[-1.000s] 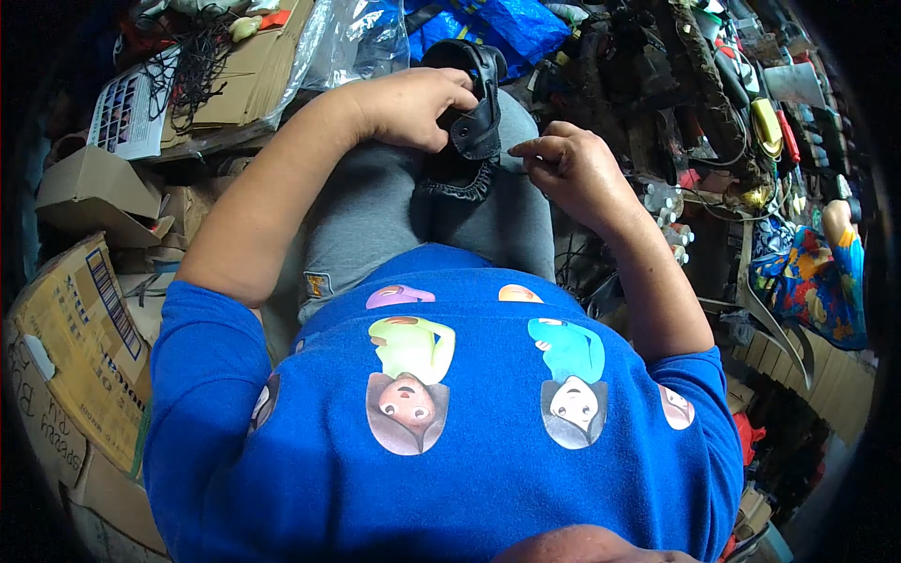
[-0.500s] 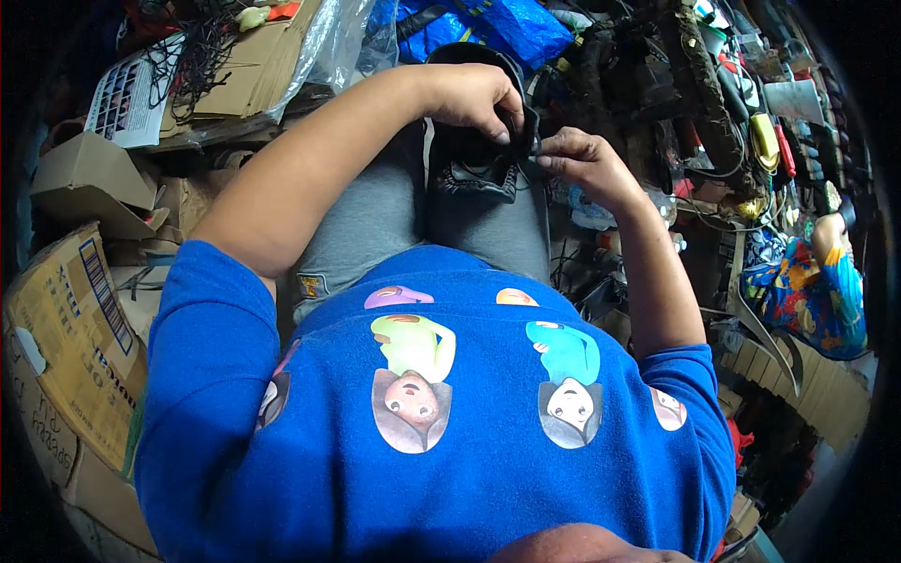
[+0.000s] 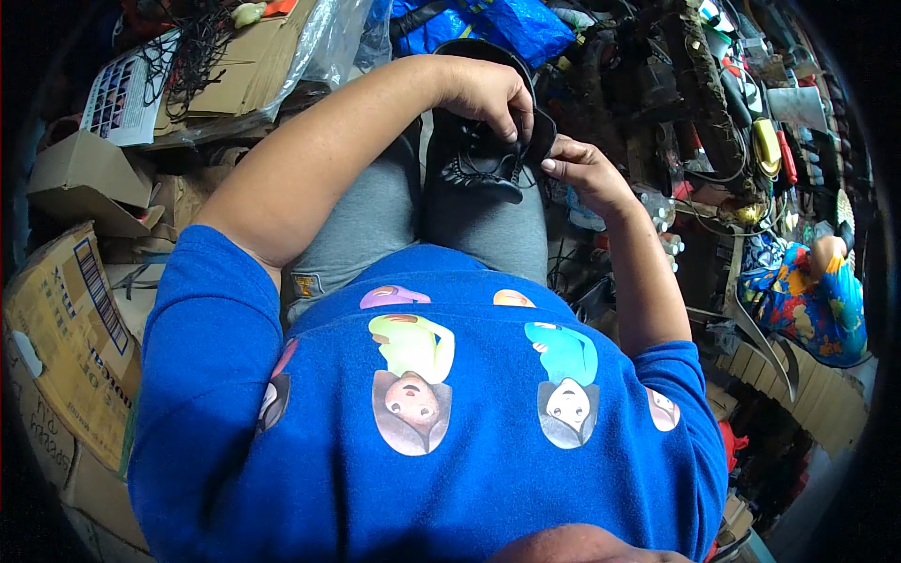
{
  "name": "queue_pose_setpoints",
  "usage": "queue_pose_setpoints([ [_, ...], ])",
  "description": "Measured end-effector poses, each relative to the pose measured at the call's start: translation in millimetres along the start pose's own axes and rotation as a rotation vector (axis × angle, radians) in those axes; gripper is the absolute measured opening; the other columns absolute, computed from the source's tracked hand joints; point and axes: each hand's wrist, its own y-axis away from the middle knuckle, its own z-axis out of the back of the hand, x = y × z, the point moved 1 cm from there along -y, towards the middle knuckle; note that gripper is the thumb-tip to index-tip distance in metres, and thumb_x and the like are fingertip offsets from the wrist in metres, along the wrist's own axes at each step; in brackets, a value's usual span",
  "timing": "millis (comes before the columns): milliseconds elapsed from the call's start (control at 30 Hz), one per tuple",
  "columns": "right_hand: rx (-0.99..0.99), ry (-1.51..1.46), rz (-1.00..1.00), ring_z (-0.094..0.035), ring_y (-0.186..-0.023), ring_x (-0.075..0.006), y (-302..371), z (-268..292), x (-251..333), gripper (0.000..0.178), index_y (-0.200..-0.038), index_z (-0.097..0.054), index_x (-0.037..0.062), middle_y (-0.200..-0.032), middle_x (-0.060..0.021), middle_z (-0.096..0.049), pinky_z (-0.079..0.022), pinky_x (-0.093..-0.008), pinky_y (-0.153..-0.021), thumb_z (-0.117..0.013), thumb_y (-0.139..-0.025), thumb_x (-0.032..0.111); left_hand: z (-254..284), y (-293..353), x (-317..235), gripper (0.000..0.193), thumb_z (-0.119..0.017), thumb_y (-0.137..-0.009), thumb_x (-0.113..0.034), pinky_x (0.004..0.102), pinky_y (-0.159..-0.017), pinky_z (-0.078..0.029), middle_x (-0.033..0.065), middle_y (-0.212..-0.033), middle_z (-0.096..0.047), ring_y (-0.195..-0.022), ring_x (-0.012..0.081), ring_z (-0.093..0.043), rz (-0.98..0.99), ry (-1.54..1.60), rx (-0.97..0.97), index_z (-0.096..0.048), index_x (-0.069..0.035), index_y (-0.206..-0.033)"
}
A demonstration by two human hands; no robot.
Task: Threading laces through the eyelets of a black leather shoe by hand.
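A black shoe point(image 3: 479, 171) lies across my thighs, its toe toward me, with ridged stitching around the front. My left hand point(image 3: 488, 98) reaches over it from the left, fingers bent down and closed on the raised side of the shoe. At the shoe's right edge, my right hand point(image 3: 584, 171) pinches the rim between thumb and fingers. Whether a thread or needle sits in that pinch is too small to tell. The shoe's inside is partly hidden under my left hand.
Flat cardboard point(image 3: 249, 80) with tangled black cords point(image 3: 192, 70) lies at the far left, near an open carton point(image 3: 89, 178). A blue bag point(image 3: 511, 33) is beyond the shoe. Tools and a yellow-handled item point(image 3: 767, 145) crowd the right. Another person's bright sleeve point(image 3: 840, 310) shows there.
The shoe has tilted slightly, and its right side stands out wider. My right hand has shifted a little to the right and down; my left hand has moved slightly with the shoe.
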Motion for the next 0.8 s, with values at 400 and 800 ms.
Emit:
queue_pose_setpoints([
  [400,-0.030,0.213,0.092,-0.054,-0.082,-0.0095,12,-8,8,0.019,-0.098,-0.067,0.0018,-0.088,0.0000,-0.057,-0.043,-0.0240,-0.076,-0.068,-0.082,0.011,1,3,6,0.031,-0.064,-0.073,-0.008,0.0262,-0.080,-0.046,0.0052,-0.091,-0.068,-0.083,0.0123,-0.060,-0.020,0.079,0.028,-0.066,-0.001,-0.103],
  [800,0.025,0.130,0.114,-0.053,-0.091,-0.0109,5,-2,-3,0.020,-0.103,-0.066,0.0019,-0.095,-0.0013,-0.057,-0.041,-0.0245,-0.083,-0.064,-0.084,0.010,2,5,5,0.029,-0.065,-0.074,-0.010,0.0244,-0.075,-0.047,0.0032,-0.087,-0.067,-0.078,0.0091,-0.058,-0.025,0.109,0.025,-0.067,-0.001,-0.102],
])
